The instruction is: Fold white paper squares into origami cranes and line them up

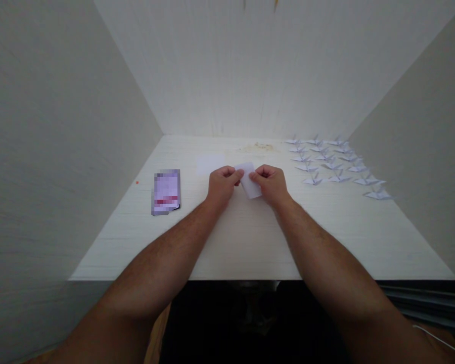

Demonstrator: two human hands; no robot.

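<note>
A small folded piece of white paper (252, 187) is held between both hands above the middle of the table. My left hand (223, 184) pinches its left edge, thumb on top and fingers curled beneath. On the opposite edge, my right hand (273, 183) grips the paper the same way. Behind my left hand a flat white sheet of paper (209, 163) lies on the table. Several white folded paper cranes (331, 164) stand in rows to the right of my right hand.
The white table (250, 242) has walls on its left, right and far sides. A phone-like flat object (167, 191), its surface pixelated, lies at the left. A small orange dot (137, 182) marks the table's left side. A brownish stain (263, 146) shows near the back wall.
</note>
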